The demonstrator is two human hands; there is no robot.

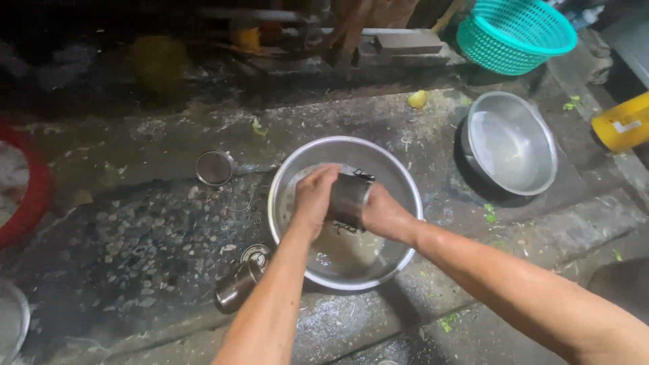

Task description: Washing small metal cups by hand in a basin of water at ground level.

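Observation:
Both my hands are over a large steel basin [399,177] of murky water on the wet ground. My left hand [313,196] wraps around a steel cup [349,198] from the left side. My right hand [382,215] presses on the cup from the right, near its base. The cup lies tilted on its side above the water. A dark bit, perhaps a scrubber, shows under the cup; I cannot tell what it is.
A second steel cup [237,282] lies on its side at the basin's lower left, a small round lid [214,167] farther up. Another steel basin [512,142] stands right, a teal plastic basket [517,32] above it, a yellow container [622,123] far right, a red tub [27,196] far left.

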